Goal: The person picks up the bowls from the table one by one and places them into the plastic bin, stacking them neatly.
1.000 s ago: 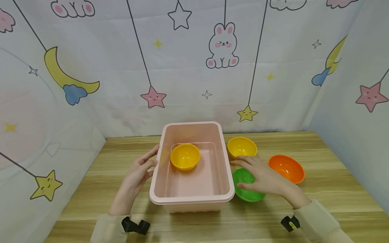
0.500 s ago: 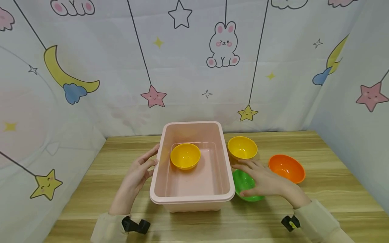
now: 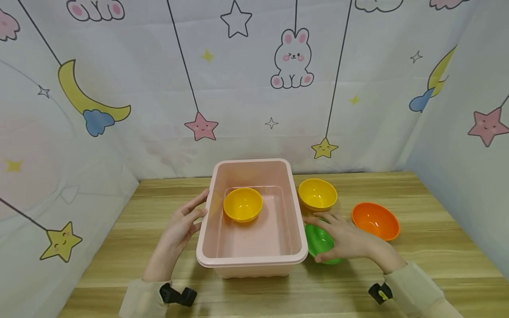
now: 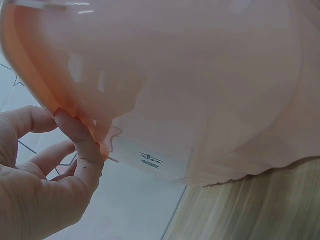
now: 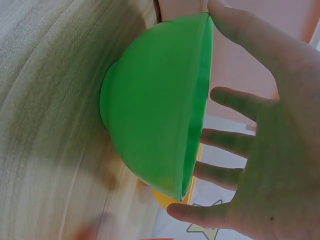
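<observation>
A pink plastic bin [image 3: 256, 261] stands on the table with a yellow bowl [image 3: 243, 205] inside, toward its left. My left hand [image 3: 178, 232] holds the bin's left rim; in the left wrist view, its thumb [image 4: 80, 135] and bent fingers meet at the edge. Right of the bin, my right hand [image 3: 347, 238] spans the top of a green bowl [image 3: 319, 242]. In the right wrist view, that bowl [image 5: 150, 100] rests on its foot, and the spread fingers [image 5: 235, 102] reach over its rim. The thumb tip is at one side of the rim, the little finger at the other.
A second yellow bowl [image 3: 317, 194] sits behind the green one, near the bin's right side. Farther right is an orange bowl [image 3: 375, 221], close to my right wrist. A patterned cloth [image 3: 254, 97] hangs behind the wooden table [image 3: 429, 238].
My right hand has shifted slightly toward me and lowered over the green bowl, its fingers leaving the yellow bowl's front edge. The left hand and the bin look the same.
</observation>
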Tool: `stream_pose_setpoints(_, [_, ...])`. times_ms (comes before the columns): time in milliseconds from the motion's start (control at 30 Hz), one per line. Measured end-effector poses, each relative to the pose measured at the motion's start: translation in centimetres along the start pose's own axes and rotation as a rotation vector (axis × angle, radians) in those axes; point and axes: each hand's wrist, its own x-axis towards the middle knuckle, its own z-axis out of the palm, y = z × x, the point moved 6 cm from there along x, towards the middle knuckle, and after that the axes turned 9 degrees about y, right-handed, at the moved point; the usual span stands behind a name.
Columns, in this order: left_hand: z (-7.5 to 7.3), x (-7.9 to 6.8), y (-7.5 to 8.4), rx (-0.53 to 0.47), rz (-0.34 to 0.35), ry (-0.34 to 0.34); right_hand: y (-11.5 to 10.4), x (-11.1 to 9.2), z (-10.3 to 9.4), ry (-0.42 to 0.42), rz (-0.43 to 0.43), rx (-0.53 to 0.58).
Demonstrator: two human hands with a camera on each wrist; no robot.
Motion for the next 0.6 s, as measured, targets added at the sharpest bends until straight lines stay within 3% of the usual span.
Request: stream_pose_setpoints(600, [-0.08,0.07,-0.11,-0.01,0.002,0.005,-0.13,-0.29,0.13,-0.076,0.044,0.053])
